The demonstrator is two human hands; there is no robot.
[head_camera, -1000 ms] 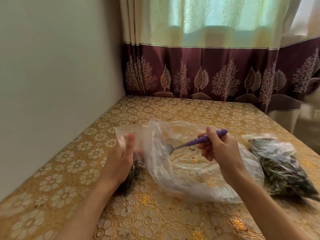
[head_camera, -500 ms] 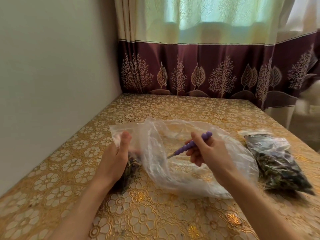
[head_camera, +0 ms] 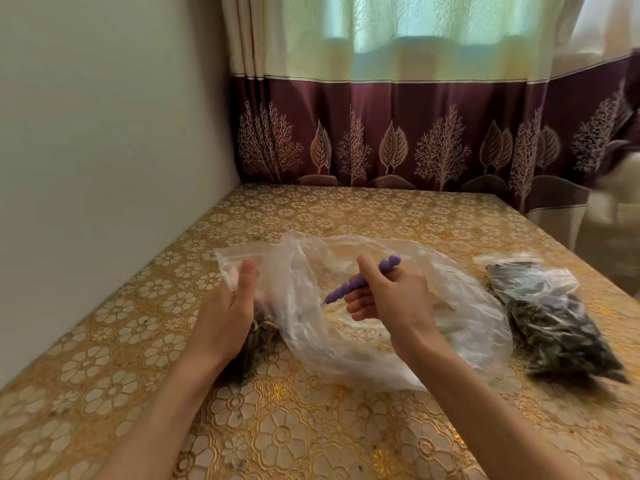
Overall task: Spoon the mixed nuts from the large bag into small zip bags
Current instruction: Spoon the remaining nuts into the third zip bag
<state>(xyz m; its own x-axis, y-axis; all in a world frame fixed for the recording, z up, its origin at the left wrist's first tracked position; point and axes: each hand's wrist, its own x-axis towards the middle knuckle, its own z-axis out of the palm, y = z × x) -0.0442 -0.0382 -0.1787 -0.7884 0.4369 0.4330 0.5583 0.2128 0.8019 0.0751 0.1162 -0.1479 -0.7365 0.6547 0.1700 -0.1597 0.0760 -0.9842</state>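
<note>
A large clear plastic bag (head_camera: 460, 323) lies crumpled and almost empty in the middle of the table. My right hand (head_camera: 388, 299) grips a purple-handled spoon (head_camera: 360, 282) over it, with the bowl end dipping behind a fold of the bag's plastic, out of sight. My left hand (head_camera: 228, 313) holds a small zip bag (head_camera: 232, 263) upright at the large bag's left side; dark nuts (head_camera: 259, 336) show in its lower part. A filled small zip bag (head_camera: 550, 317) lies flat on the right.
The table (head_camera: 277, 438) carries a gold floral cloth. A plain wall runs along its left side and a maroon curtain (head_camera: 415, 133) hangs behind it. The table's right edge drops off beyond the filled bag.
My right hand has tilted the spoon downward, and its metal bowl, visible a second ago, is now behind the plastic. My left hand keeps the small bag in the same spot.
</note>
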